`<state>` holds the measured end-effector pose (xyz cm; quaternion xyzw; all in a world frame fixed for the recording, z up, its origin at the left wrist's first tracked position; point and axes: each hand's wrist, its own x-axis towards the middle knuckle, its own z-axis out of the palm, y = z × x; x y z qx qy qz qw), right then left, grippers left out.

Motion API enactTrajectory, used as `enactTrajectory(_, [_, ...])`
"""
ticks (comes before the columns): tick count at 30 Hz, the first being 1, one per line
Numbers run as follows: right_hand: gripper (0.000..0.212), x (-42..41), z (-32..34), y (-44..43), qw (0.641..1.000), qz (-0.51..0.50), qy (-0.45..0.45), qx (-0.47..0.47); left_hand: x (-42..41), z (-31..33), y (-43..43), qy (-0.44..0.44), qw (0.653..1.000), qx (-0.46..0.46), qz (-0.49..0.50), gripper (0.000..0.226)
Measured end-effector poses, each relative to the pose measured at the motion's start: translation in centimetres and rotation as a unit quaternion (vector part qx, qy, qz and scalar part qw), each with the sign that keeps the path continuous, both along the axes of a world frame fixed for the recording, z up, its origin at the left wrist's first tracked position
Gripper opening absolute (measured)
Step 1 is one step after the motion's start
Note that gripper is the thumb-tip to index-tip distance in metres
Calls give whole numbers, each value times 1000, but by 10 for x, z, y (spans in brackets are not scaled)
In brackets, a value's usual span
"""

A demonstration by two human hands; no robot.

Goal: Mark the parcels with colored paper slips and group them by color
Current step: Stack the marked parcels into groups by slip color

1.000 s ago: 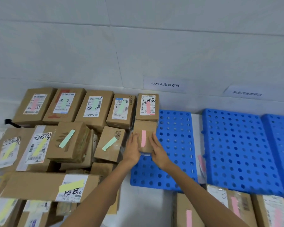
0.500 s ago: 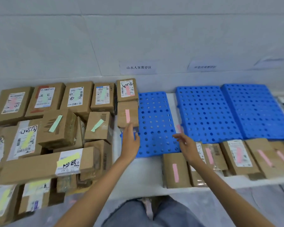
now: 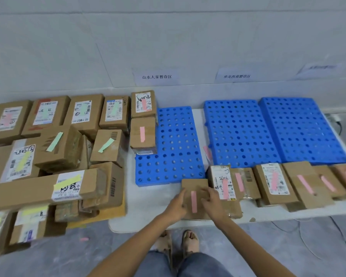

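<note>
The parcel (image 3: 195,186), a small flat brown box with a pink slip (image 3: 194,201) stuck lengthwise on its top, lies at the near edge of the white tabletop (image 3: 148,202) with one grip on each side of it. The right grip (image 3: 212,202) has its fingers curled over the box's right part. The left grip (image 3: 177,204) rests against the left edge, but blur hides whether its fingers wrap round that edge.

The box's far edge overlaps the near right corner of a blue perforated board (image 3: 174,156). Just right of the grip sits a labelled parcel (image 3: 224,182) with its own pink slip, first in a row of pink-marked parcels (image 3: 274,182) running rightward along the tabletop's near edge. Beyond that row lie two more blue boards (image 3: 240,132), side by side.

At the far left corner of the first board, well beyond the grip, stand two pink-slipped boxes (image 3: 142,134), one behind the other. Left of the grip, a crowded pile (image 3: 58,148) carries green and yellow slips; nearest is a long carton (image 3: 38,192) with a yellow slip. On the wall above hang paper signs (image 3: 156,76).
</note>
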<state>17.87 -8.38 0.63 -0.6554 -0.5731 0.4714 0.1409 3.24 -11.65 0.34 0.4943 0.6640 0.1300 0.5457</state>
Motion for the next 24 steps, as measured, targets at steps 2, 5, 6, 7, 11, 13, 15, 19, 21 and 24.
enactTrajectory(2, [41, 6, 6, 0, 999, -20, 38, -6, 5, -2, -1, 8, 999, -2, 36, 73])
enactTrajectory(5, [41, 10, 13, -5, 997, 5, 70, -26, 6, -4, -9, 16, 994, 21, 109, 66])
enactTrajectory(6, [38, 8, 17, -9, 995, 21, 93, -40, 7, -4, -12, 3, 990, 39, 136, 62])
enactTrajectory(7, [35, 3, 19, -12, 991, 41, 117, -49, 9, -1, -14, -6, 986, 61, 154, 57])
enactTrajectory(11, [31, -17, 23, -24, 981, 86, 167, -58, 22, 9, -12, 54, 978, 112, 169, 47])
enactTrajectory(13, [30, -10, 21, -19, 991, 64, 114, -2, 27, 10, -7, 90, 973, 100, 190, 45])
enactTrajectory(15, [41, 6, 15, -12, 995, 84, 41, 45, 27, 5, -3, 133, 967, 96, 196, 46])
enactTrajectory(19, [50, 18, 9, -11, 977, 202, -52, 37, 28, 11, -3, 78, 982, -8, 171, 60])
enactTrajectory(21, [53, 12, 13, -9, 980, 192, -39, 15, 30, 13, -5, 17, 982, -33, 183, 59])
enactTrajectory(24, [52, 9, 18, -6, 987, 154, 32, -28, 26, 18, -14, 31, 976, 24, 216, 59])
